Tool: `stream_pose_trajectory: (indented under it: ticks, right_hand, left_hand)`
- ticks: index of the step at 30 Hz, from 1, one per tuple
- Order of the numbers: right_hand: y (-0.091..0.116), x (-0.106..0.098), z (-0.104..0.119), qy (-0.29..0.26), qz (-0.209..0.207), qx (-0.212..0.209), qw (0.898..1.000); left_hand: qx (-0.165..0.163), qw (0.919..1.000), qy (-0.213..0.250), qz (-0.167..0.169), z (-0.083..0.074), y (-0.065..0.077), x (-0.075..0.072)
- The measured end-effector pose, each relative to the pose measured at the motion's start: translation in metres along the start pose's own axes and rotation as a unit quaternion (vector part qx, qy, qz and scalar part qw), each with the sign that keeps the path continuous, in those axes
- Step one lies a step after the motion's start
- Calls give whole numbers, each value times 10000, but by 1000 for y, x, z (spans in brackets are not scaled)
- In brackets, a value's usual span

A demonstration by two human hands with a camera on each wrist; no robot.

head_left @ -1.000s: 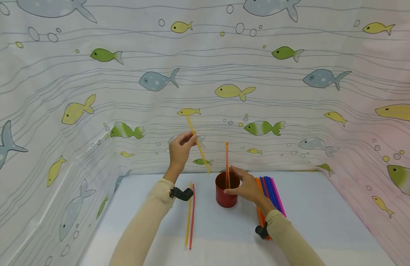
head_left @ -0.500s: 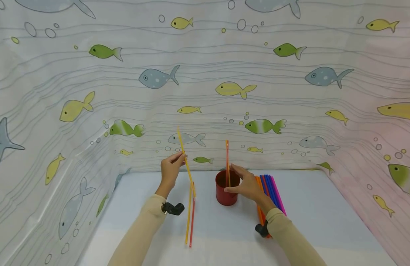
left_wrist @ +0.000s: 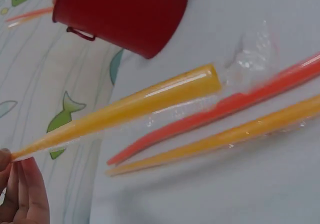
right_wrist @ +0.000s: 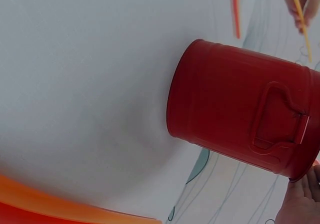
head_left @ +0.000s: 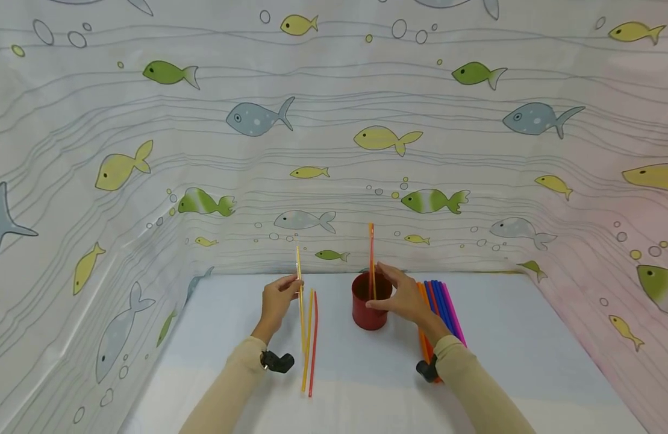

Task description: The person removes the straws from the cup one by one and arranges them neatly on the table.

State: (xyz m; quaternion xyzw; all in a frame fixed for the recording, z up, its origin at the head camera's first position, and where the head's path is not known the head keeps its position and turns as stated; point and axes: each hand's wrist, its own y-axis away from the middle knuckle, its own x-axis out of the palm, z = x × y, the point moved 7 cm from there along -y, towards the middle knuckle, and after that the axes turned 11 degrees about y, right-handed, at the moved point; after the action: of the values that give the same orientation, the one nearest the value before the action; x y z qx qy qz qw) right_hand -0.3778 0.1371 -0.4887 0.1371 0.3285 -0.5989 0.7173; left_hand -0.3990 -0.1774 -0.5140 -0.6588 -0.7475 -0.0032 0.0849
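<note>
My left hand [head_left: 276, 301] pinches a yellow drinking straw [left_wrist: 150, 99] near its upper end. The straw is in a clear wrapper and hangs nearly upright, left of a yellow straw [head_left: 308, 355] and a red straw [head_left: 314, 355] lying side by side on the table. My right hand [head_left: 406, 298] holds the rim of a small red metal pail [head_left: 369, 319], thumb at the front and fingers at the back. A folded handle [right_wrist: 275, 119] shows on the pail's side. Red and yellow-orange straws [head_left: 371, 247] stand in the pail; their lower ends are hidden.
Right of the pail, a row of orange, red, blue and pink straws [head_left: 444, 307] lies partly under my right forearm. A white table [head_left: 518, 337] reaches back to a curtain [head_left: 464, 163] printed with fish, which hangs at the back and both sides.
My left hand has come down and slightly left with the yellow straw, which has swung from slanted to nearly upright. My right hand stays at the pail.
</note>
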Motion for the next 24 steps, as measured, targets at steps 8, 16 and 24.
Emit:
stream_pose_trajectory:
  ticks: [8,16,24]
  right_hand:
    - [-2,-3,1,33,29,143,9999]
    - [-2,-3,1,2,-14,33,10000]
    - [-1,0,0,-34,15,75,10000]
  left_hand:
    - [-347,9990,-276,5,30,10,-12]
    - [-617,9974,-375,52,49,20,-19]
    - [-760,9953,-587,128,61,27,-23]
